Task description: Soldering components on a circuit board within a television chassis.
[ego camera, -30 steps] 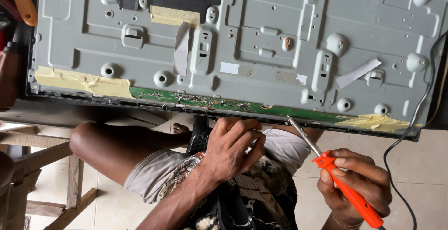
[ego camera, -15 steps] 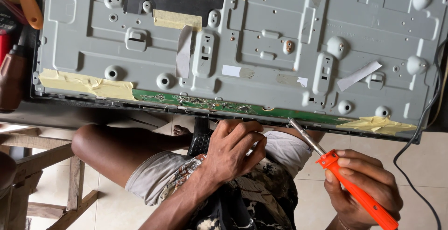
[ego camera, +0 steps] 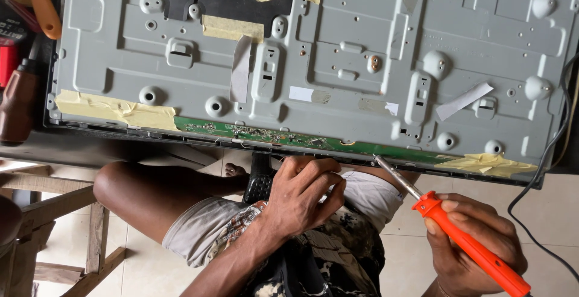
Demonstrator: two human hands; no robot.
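A grey metal back of a flat screen panel (ego camera: 338, 50) lies in front of me, patched with yellow tape. A narrow green circuit strip (ego camera: 271, 135) runs along its near edge. My right hand (ego camera: 482, 243) grips the orange handle of a soldering iron (ego camera: 464, 240), and the iron's metal tip (ego camera: 379, 161) rests at the panel's near edge by the strip. My left hand (ego camera: 301, 195) hovers just below that edge, left of the tip. Its fingers are curled together, and I see nothing in them.
A black cable (ego camera: 543, 170) hangs down the right side. Tool handles, one orange (ego camera: 42, 7) and one brown (ego camera: 18, 98), lie at the far left. Below are my bare knee (ego camera: 132, 182), a wooden stool frame (ego camera: 90, 236), a black object (ego camera: 260, 179) and tiled floor.
My right hand and the soldering iron have drifted slightly down and right, with the tip staying at the panel's near edge. The left hand has barely moved.
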